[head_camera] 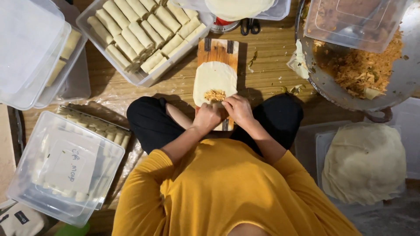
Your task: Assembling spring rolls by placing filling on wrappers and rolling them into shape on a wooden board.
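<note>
Centrally, a round wrapper (214,81) lay on the wooden board (217,51), its filling (215,95) directly ahead of both hands. Left hand (207,118) and right hand (238,109) sat side by side, equally near, fingers (227,105) pinching the wrapper's near edge.

One wooden board (217,50) carries one round wrapper (214,78) with one small heap of filling (215,95), and two hands, left (207,118) and right (238,109), rest at its near edge. One open tub (144,78) holds roughly twenty rolled pieces (131,37) in two rows. There is one big metal pan (332,85), one stack of wrappers (365,164) and one pair of scissors (250,26).
</note>
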